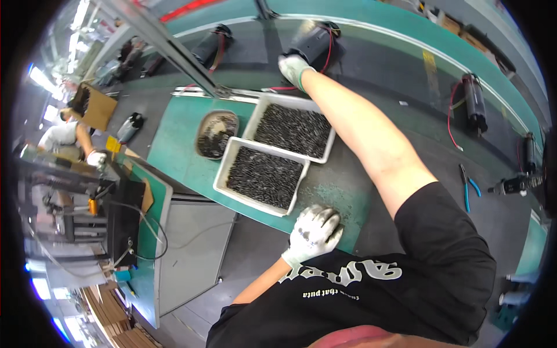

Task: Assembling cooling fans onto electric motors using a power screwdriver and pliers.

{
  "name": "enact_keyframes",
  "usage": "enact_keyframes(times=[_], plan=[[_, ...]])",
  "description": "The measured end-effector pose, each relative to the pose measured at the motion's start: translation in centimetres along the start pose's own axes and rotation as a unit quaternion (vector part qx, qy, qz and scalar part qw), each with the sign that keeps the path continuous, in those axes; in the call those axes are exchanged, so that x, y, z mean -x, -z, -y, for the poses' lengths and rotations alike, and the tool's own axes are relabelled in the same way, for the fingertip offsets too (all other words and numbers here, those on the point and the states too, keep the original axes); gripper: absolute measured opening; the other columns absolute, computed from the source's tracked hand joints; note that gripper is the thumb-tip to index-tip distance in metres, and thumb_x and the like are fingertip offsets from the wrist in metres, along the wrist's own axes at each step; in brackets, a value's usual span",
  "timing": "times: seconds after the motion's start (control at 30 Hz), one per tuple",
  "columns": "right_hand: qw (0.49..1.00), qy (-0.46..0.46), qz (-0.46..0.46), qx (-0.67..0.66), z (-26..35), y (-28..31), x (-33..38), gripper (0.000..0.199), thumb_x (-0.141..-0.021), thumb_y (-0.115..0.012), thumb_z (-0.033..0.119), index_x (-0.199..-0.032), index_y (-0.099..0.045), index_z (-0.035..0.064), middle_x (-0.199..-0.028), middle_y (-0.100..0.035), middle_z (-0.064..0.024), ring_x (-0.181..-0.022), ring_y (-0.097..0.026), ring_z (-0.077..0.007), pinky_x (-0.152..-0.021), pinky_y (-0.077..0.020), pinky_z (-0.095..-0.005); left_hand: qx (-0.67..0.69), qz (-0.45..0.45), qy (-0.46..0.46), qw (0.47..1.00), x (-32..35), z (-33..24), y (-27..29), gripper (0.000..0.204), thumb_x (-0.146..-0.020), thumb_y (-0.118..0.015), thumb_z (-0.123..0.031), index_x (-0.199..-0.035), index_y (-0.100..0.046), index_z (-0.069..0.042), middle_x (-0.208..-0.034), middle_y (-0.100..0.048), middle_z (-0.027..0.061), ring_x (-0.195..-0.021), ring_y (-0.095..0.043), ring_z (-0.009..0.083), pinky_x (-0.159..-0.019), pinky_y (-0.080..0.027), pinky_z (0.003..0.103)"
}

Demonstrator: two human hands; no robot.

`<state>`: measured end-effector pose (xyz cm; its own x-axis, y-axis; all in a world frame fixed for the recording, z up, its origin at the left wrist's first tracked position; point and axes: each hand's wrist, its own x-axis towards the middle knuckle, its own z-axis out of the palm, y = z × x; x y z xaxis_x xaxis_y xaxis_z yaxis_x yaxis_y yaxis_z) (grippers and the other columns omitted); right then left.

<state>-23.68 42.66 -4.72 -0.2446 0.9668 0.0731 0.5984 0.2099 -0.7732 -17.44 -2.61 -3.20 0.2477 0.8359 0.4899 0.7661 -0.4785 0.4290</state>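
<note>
My right hand (293,68), in a white glove, is stretched far out over the dark conveyor belt (377,75). It grips the near end of a black cylindrical motor (314,39) with red wires, which is blurred. My left hand (314,231), also gloved, rests on the green mat (174,145) with its fingers curled in; whether it holds anything I cannot tell. It sits just in front of the near white tray (223,168) of small dark metal parts. A second white tray (331,142) of the same parts lies behind it, under my right forearm.
An oval dish (216,134) of dark parts sits left of the trays. More black motors (474,102) (210,46) lie on the belt, with blue-handled pliers (467,191) at the right. A slanted metal post (174,52) rises behind. A co-worker (65,137) stands far left by a cardboard box (93,105).
</note>
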Motion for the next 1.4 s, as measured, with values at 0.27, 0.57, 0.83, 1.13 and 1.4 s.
enact_keyframes(times=[0.27,0.57,0.83,1.13,1.4], plan=[[0.993,-0.084,-0.051,-0.058,-0.7,0.7,3.0,0.062,-0.086,-0.047,0.056,-0.109,-0.068,0.0016,-0.118,-0.065,-0.0202,-0.112,-0.060,-0.0397,-0.096,-0.0438,-0.0422,-0.021,-0.034,0.021,0.999,0.8,-1.6,0.3,0.023,-0.072,-0.075,-0.017,-0.091,-0.068,-0.006,-0.099,-0.067,0.0092,-0.096,-0.063,0.0283,-0.085,-0.051,0.041],[0.939,0.110,0.109,0.307,1.3,28.3,16.8,0.048,-0.094,-0.051,0.041,-0.110,-0.063,-0.0030,-0.107,-0.068,-0.0181,-0.102,-0.064,-0.0286,-0.086,-0.0472,-0.0366,-0.010,-0.036,0.050,0.998,0.8,0.3,0.9,0.029,-0.072,-0.074,-0.019,-0.097,-0.066,-0.005,-0.101,-0.065,0.0127,-0.097,-0.060,0.0341,-0.084,-0.050,0.045],[0.940,0.141,-0.110,0.290,-6.6,27.5,44.4,0.012,-0.083,-0.061,0.007,-0.076,-0.061,-0.0036,-0.068,-0.054,-0.0183,-0.058,-0.053,-0.0276,-0.058,-0.0423,-0.0366,-0.102,0.083,0.160,0.978,-10.3,2.4,10.8,0.023,-0.086,-0.064,-0.026,-0.096,-0.063,-0.006,-0.090,-0.063,0.0132,-0.082,-0.064,0.0324,-0.073,-0.053,0.042],[0.994,-0.100,0.003,-0.044,-6.2,24.9,50.7,0.023,-0.088,-0.057,0.018,-0.094,-0.066,-0.0023,-0.092,-0.066,-0.0172,-0.073,-0.060,-0.0240,-0.071,-0.0470,-0.0336,-0.273,0.159,-0.021,0.949,-17.6,18.5,3.0,0.031,-0.085,-0.064,-0.022,-0.114,-0.062,-0.010,-0.117,-0.063,0.0153,-0.101,-0.063,0.0363,-0.087,-0.051,0.043],[0.741,-0.010,-0.666,0.080,-17.0,39.2,53.4,0.031,-0.096,-0.058,0.018,-0.120,-0.056,-0.0016,-0.113,-0.063,-0.0143,-0.099,-0.062,-0.0212,-0.090,-0.0494,-0.0316,-0.332,0.156,-0.129,0.921,-16.7,21.3,5.5,0.036,-0.088,-0.063,-0.017,-0.122,-0.058,-0.005,-0.123,-0.060,0.0213,-0.106,-0.061,0.0379,-0.090,-0.050,0.044]])
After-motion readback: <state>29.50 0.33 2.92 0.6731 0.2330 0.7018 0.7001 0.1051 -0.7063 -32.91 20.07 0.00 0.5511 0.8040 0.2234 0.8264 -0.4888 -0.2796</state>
